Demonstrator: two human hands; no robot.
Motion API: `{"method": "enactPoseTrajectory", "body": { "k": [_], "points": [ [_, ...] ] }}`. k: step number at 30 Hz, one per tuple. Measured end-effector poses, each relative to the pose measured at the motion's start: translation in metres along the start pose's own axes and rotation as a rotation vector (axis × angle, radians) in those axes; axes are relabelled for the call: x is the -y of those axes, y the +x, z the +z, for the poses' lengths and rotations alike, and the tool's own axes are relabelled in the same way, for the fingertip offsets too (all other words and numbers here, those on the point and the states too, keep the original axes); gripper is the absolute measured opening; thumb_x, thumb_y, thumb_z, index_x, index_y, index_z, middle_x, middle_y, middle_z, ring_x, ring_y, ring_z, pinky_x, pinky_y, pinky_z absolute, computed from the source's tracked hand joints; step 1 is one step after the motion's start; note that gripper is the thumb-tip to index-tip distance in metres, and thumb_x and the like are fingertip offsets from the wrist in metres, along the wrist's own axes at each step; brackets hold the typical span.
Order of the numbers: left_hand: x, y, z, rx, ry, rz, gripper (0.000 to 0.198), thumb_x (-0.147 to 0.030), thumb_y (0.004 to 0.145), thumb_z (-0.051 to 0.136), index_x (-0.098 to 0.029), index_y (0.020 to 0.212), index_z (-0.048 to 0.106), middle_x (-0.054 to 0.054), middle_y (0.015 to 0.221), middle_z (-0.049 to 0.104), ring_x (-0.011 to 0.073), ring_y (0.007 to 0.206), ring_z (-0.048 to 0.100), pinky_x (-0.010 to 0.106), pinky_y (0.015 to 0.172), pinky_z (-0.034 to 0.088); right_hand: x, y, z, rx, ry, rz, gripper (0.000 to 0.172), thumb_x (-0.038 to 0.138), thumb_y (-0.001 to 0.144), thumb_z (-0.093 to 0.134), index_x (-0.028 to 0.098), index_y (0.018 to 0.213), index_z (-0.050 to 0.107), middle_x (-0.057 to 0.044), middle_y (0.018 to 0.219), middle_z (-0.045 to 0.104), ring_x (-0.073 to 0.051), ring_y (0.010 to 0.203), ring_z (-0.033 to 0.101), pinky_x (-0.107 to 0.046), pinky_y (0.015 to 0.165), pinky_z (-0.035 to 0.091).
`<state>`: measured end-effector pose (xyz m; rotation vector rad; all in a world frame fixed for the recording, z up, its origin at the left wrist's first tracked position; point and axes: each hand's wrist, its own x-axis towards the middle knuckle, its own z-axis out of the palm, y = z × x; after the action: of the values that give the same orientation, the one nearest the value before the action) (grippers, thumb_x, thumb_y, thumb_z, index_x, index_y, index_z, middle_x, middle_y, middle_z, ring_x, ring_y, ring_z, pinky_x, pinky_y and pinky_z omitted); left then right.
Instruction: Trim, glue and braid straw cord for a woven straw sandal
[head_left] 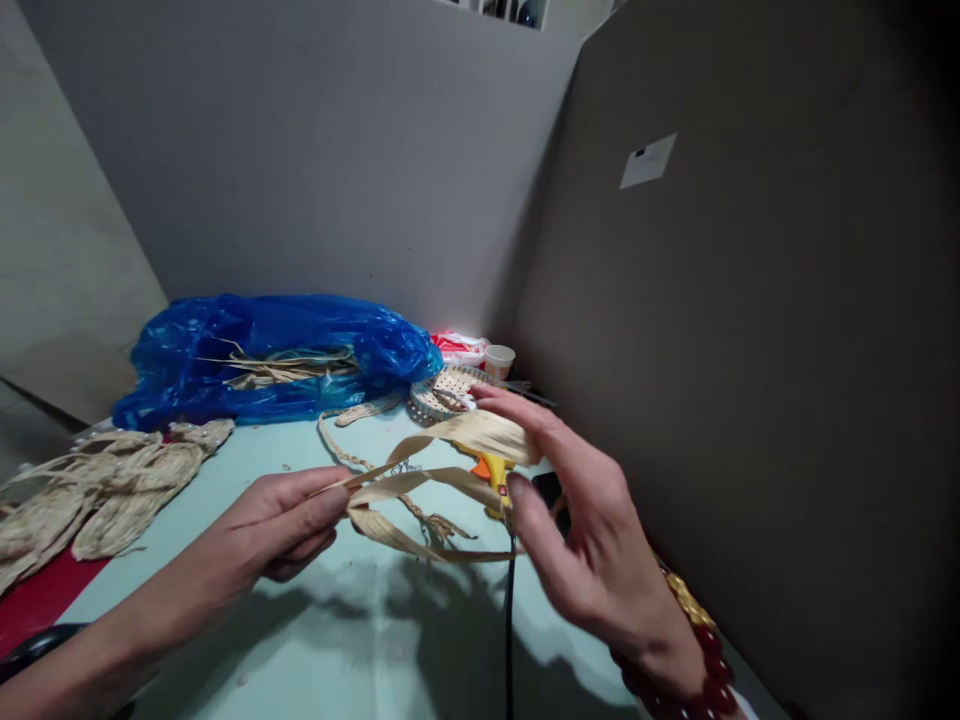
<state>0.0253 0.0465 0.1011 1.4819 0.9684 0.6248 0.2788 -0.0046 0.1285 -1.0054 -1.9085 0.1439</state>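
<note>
My left hand is closed, pinching the gathered ends of several pale, dry, husk-like strips between thumb and fingers. The strips fan out in the air toward my right hand. That hand is open, thumb and fingers apart, around the strips' far ends; the widest strip runs up against its fingers. Behind the strips, a yellow and orange glue gun lies partly hidden, with a black cord running toward me. A braided cord with a frayed end lies on the pale green table beneath.
A blue plastic bag holding more dry strips stands at the back. Woven straw pieces lie on the left, over something red. A woven basket and paper cup sit back right. Grey panels enclose the table.
</note>
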Motion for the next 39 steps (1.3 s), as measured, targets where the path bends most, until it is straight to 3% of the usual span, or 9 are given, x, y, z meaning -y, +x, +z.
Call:
{"method": "enactPoseTrajectory", "body": {
  "k": [6,12,14,18,22,26,30,33,39],
  "points": [
    [-0.007,0.009,0.0,0.065,-0.173,-0.011,0.034,-0.051,0.085,0.059,-0.019,0.073,0.057,-0.01,0.051,0.026,0.0073,0.046,0.013,0.024,0.042,0.01,-0.005,-0.002,-0.019,0.188,0.161,0.231,0.024,0.025,0.094,0.048,0.022,0.112,0.065,-0.002,0.075,0.068,-0.019,0.069,0.064,-0.03,0.071,0.05],
    [-0.004,0.008,-0.006,0.205,-0.238,-0.038,0.035,-0.047,0.086,0.061,-0.018,0.066,0.053,-0.011,0.047,0.025,0.0064,0.043,0.015,0.023,0.042,0.01,-0.028,0.006,-0.031,-0.034,0.631,0.405,0.026,0.036,0.098,0.049,0.02,0.11,0.066,-0.008,0.102,0.072,-0.022,0.098,0.068,-0.034,0.089,0.052],
    [-0.006,0.006,-0.003,0.277,-0.158,-0.053,0.036,-0.044,0.089,0.058,-0.018,0.064,0.054,-0.01,0.048,0.027,0.0073,0.045,0.019,0.024,0.044,0.013,-0.027,0.006,-0.02,0.095,0.805,0.413,0.033,0.041,0.097,0.049,0.018,0.114,0.064,-0.011,0.11,0.07,-0.024,0.104,0.066,-0.039,0.095,0.049],
    [-0.01,0.008,0.006,0.322,0.003,-0.048,0.035,-0.044,0.092,0.052,-0.016,0.07,0.058,-0.009,0.051,0.029,0.0079,0.046,0.019,0.025,0.045,0.013,-0.009,-0.001,0.021,0.612,0.981,0.539,0.05,0.041,0.08,0.073,0.02,0.123,0.057,-0.007,0.105,0.069,-0.023,0.096,0.067,-0.034,0.085,0.053],
    [-0.006,0.014,0.01,0.227,0.085,-0.012,0.037,-0.049,0.09,0.052,-0.018,0.071,0.058,-0.011,0.048,0.025,0.0078,0.044,0.016,0.024,0.042,0.012,0.004,-0.011,0.05,0.66,1.05,0.636,0.029,0.039,0.091,0.059,0.019,0.112,0.053,0.001,0.077,0.061,-0.007,0.052,0.055,-0.018,0.053,0.048],
    [0.007,0.023,0.002,0.083,0.124,0.018,0.04,-0.056,0.086,0.051,-0.019,0.074,0.059,-0.012,0.047,0.02,0.0077,0.043,0.012,0.024,0.042,0.01,-0.007,-0.009,0.039,0.599,0.869,0.617,0.018,0.034,0.094,0.054,0.02,0.104,0.056,0.005,0.065,0.05,-0.005,0.046,0.033,-0.013,0.038,0.026],
    [0.028,0.035,-0.008,-0.084,0.207,-0.001,0.044,-0.059,0.086,0.041,-0.02,0.072,0.055,-0.013,0.046,0.017,0.0095,0.044,0.012,0.023,0.043,0.012,-0.035,0.003,0.004,0.152,-0.002,0.472,0.03,0.041,0.1,0.037,0.02,0.085,0.052,0.003,0.066,0.053,-0.008,0.05,0.042,-0.017,0.044,0.032],
    [0.043,0.044,-0.006,-0.145,0.328,-0.005,0.04,-0.055,0.085,0.043,-0.02,0.069,0.055,-0.01,0.046,0.029,0.0114,0.044,0.025,0.024,0.046,0.02,-0.067,0.008,-0.015,-0.042,-0.31,0.476,0.031,0.037,0.102,0.032,0.02,0.084,0.052,0.001,0.067,0.053,-0.013,0.058,0.048,-0.023,0.056,0.034],
    [0.05,0.049,0.022,-0.266,0.628,0.054,0.025,-0.038,0.088,0.045,-0.02,0.098,0.06,-0.003,0.063,0.053,0.0217,0.065,0.052,0.033,0.066,0.036,-0.118,0.002,-0.016,-0.083,-0.705,0.505,0.016,0.02,0.093,0.048,0.017,0.091,0.064,-0.009,0.072,0.062,-0.02,0.061,0.051,-0.029,0.058,0.024]
  ]
}}
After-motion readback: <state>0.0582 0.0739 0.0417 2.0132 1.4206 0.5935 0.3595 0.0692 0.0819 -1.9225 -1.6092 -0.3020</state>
